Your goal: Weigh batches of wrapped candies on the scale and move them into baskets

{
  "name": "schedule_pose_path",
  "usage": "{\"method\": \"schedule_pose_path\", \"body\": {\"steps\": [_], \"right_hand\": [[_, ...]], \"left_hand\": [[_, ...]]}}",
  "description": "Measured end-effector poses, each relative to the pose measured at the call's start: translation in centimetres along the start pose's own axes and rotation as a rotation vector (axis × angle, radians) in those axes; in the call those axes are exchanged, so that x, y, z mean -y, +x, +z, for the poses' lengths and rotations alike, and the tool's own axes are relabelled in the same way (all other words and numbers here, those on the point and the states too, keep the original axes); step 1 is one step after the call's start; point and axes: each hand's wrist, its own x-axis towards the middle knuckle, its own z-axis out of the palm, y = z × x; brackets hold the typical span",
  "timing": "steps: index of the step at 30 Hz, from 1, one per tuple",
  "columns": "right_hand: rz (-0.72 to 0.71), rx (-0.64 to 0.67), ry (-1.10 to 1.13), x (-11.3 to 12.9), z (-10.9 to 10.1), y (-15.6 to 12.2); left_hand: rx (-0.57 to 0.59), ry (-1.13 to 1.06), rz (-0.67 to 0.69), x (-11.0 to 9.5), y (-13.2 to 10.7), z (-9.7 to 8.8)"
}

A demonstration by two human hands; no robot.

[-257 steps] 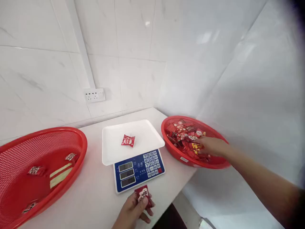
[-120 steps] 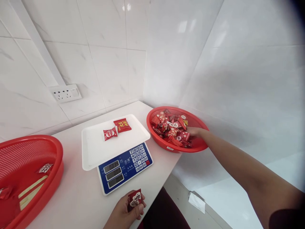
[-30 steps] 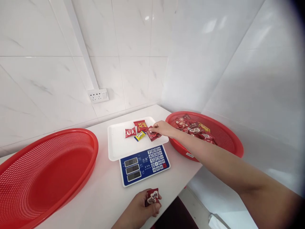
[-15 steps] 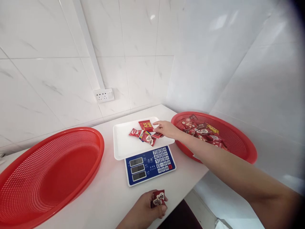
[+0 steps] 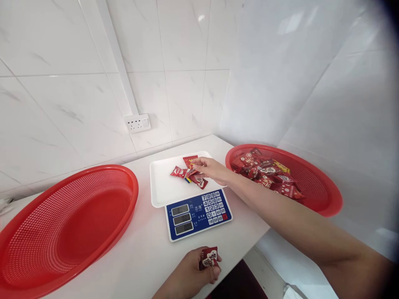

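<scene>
My left hand (image 5: pixel 195 270) is closed around a dark red snack packet (image 5: pixel 209 257) with white patches and dark lettering, in front of the scale. Over the white scale tray (image 5: pixel 165 187), my right hand (image 5: pixel 212 169) has its thumb and fingers closed on a red snack packet (image 5: pixel 193 171), partly hidden by the fingers. Around and beneath it on the tray lie several other packets, among them a red and white one (image 5: pixel 178 171) and one with a white patch (image 5: pixel 200 182). The blue scale panel (image 5: pixel 199 214) has three displays and a keypad.
On the right, a red plastic basket (image 5: pixel 324 193) contains a heap of small red packets (image 5: pixel 268 172) and a yellow one. Another red basket (image 5: pixel 93 224) stands on the left. Behind the white table (image 5: pixel 146 253) is a tiled wall with a socket (image 5: pixel 137 123).
My right hand has moved left across the tray, and a red packet has shifted left with its fingers. My left hand still grips its packet.
</scene>
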Motion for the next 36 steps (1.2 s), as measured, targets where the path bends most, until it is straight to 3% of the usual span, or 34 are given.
{"method": "schedule_pose_path", "body": {"steps": [4, 9, 13, 17, 20, 24, 29, 32, 36], "right_hand": [[-0.023, 0.042, 0.033, -0.2, 1.0, -0.2], [-0.209, 0.064, -0.249, -0.6, 1.5, -0.6], [-0.368, -0.040, -0.431, -0.7, 0.7, -1.6], [-0.427, -0.167, -0.505, -1.1, -0.7, -4.6], [-0.430, -0.292, -0.489, -2.9, -1.3, -7.8], [-0.375, -0.382, -0.411, -7.6, -0.7, -12.0], [-0.411, -0.128, -0.291, -12.6, 2.1, -15.6], [-0.356, -0.014, -0.171, -14.1, 3.5, -16.3], [-0.230, 0.045, -0.105, -15.0, 4.0, -16.0]], "left_hand": [[0.010, -0.002, 0.018, 0.2, 0.1, -0.1], [0.032, -0.010, 0.036, 0.4, 0.2, -0.3], [0.036, -0.011, 0.032, 0.2, 0.1, -0.2], [-0.015, -0.063, 0.024, 0.3, 0.3, 0.2], [-0.095, -0.101, 0.037, 0.2, 0.4, 0.5], [-0.122, -0.110, 0.038, -0.6, 0.1, 0.7], [-0.097, 0.017, 0.006, -1.4, -0.3, 0.7], [-0.018, 0.096, -0.028, -1.5, -0.4, 0.6], [0.026, 0.161, -0.091, -1.2, -0.5, 0.6]]}}
